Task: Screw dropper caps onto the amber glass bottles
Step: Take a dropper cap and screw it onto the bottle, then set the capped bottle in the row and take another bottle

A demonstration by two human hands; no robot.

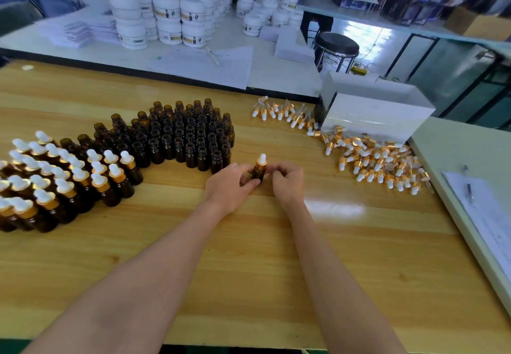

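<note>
A person's left hand point(231, 185) grips an upright amber bottle point(258, 174) at a wooden table point(249, 257), fingers curled round its lower body, its dropper cap point(261, 160) standing clear above them. The right hand point(286, 180), fingers curled, sits just beside the bottle's right side; whether it grips cannot be told. Uncapped bottles point(188, 135) stand behind.

No text is legible: the labels point(192, 16) on the white jars and the paper sheets point(210, 68) are blurred
</note>
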